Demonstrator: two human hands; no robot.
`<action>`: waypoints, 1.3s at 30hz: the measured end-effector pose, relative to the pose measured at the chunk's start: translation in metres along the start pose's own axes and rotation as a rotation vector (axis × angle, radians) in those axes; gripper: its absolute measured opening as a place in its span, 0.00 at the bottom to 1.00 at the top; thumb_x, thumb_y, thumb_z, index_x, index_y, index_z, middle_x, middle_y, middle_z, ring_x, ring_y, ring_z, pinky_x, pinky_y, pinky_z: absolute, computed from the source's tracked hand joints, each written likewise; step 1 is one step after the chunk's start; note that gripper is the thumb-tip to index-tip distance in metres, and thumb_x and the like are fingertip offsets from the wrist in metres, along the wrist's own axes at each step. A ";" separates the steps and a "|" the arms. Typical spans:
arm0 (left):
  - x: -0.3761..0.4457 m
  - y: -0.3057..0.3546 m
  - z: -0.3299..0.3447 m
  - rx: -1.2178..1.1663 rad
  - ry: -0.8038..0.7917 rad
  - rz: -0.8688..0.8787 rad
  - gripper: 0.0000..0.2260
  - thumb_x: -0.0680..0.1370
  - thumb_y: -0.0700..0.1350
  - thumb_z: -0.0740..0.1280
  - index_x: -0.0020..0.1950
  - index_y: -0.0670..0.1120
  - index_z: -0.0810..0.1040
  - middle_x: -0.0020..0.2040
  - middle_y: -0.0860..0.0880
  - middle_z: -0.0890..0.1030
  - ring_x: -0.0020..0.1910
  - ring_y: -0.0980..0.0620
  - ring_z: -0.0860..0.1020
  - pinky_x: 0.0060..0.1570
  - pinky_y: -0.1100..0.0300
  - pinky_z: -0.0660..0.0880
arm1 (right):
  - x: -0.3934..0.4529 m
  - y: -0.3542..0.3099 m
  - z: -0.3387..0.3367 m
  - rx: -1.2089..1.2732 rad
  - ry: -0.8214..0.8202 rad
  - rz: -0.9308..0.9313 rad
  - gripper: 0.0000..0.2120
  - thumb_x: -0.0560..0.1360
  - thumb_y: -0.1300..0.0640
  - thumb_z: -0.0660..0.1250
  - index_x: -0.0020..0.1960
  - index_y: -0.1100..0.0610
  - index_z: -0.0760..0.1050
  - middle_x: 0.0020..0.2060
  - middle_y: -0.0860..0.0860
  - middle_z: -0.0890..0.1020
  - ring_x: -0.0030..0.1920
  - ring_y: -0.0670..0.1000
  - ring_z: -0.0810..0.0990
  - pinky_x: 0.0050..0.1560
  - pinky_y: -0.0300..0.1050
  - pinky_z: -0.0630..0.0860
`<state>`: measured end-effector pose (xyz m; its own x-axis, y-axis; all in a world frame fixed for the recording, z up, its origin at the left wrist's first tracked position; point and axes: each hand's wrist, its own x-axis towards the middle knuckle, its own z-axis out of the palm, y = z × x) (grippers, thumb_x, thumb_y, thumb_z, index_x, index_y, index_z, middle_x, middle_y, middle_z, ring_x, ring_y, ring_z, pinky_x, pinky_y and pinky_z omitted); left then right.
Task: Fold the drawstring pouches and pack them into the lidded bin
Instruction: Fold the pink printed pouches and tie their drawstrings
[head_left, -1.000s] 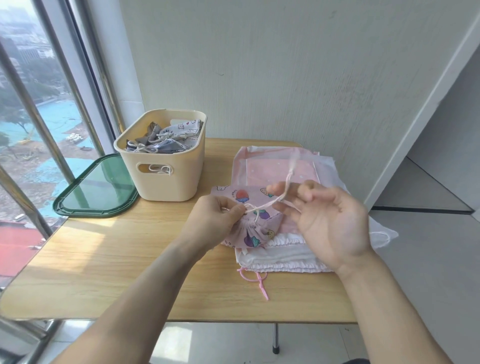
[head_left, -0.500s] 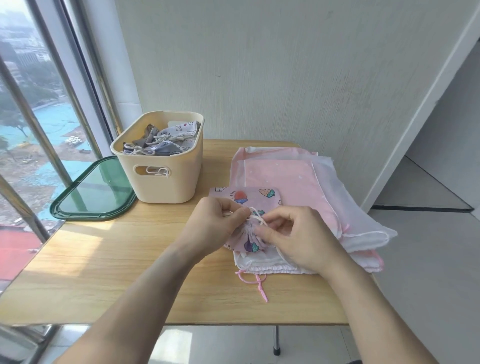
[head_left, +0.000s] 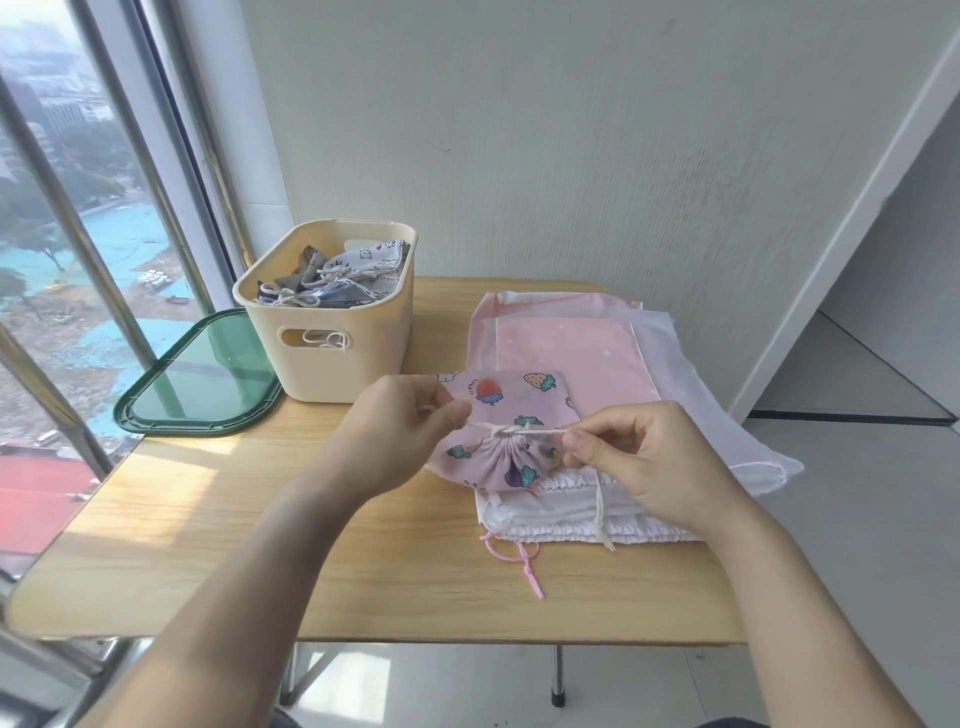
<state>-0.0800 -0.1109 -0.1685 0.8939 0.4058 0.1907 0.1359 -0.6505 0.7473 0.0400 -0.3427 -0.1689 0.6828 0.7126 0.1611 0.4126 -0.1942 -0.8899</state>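
Observation:
A small pink pouch (head_left: 506, 415) printed with fruit lies on a stack of larger pink and white pouches (head_left: 576, 358), its mouth gathered tight. My left hand (head_left: 400, 434) pinches the pouch's left edge at the gathered neck. My right hand (head_left: 644, 462) pinches the white drawstring (head_left: 540, 431), which runs taut from the gathers to my fingers; a loose end hangs down over the white stack. The cream bin (head_left: 337, 322) stands behind, to the left, holding several folded pouches. Its green lid (head_left: 202, 379) lies flat beside it.
A wooden table (head_left: 311, 545) carries everything, pushed against a wall at the back. A window with metal bars runs along the left. A pink cord (head_left: 514, 561) from the stack trails onto the table near the front edge.
My right hand dropped from above the pouch, met the left at the neck, then pulled right, drawing the string taut. The camera moved closer. My left hand stayed at the neck.

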 end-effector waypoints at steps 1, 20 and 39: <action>-0.001 0.002 0.000 0.050 -0.025 0.015 0.08 0.79 0.52 0.69 0.41 0.52 0.80 0.41 0.54 0.82 0.40 0.57 0.80 0.43 0.62 0.77 | 0.001 0.001 0.002 -0.015 -0.004 0.010 0.04 0.77 0.57 0.71 0.46 0.54 0.85 0.38 0.50 0.87 0.43 0.48 0.86 0.47 0.38 0.80; -0.013 0.026 0.007 0.105 -0.087 0.165 0.06 0.74 0.53 0.75 0.44 0.52 0.86 0.34 0.54 0.83 0.36 0.58 0.81 0.40 0.55 0.78 | 0.005 -0.013 0.020 0.000 0.044 0.038 0.05 0.72 0.55 0.77 0.41 0.56 0.85 0.38 0.43 0.87 0.42 0.39 0.85 0.46 0.29 0.75; -0.010 0.023 0.004 -0.234 -0.125 -0.085 0.19 0.83 0.50 0.61 0.34 0.46 0.75 0.27 0.54 0.71 0.28 0.54 0.68 0.33 0.60 0.66 | -0.001 -0.003 0.012 -0.219 -0.063 0.092 0.13 0.80 0.45 0.66 0.41 0.53 0.77 0.30 0.49 0.81 0.31 0.48 0.76 0.38 0.50 0.75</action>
<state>-0.0843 -0.1331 -0.1559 0.9312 0.3607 0.0516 0.1236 -0.4457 0.8866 0.0311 -0.3350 -0.1718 0.6877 0.7242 0.0506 0.4756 -0.3968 -0.7851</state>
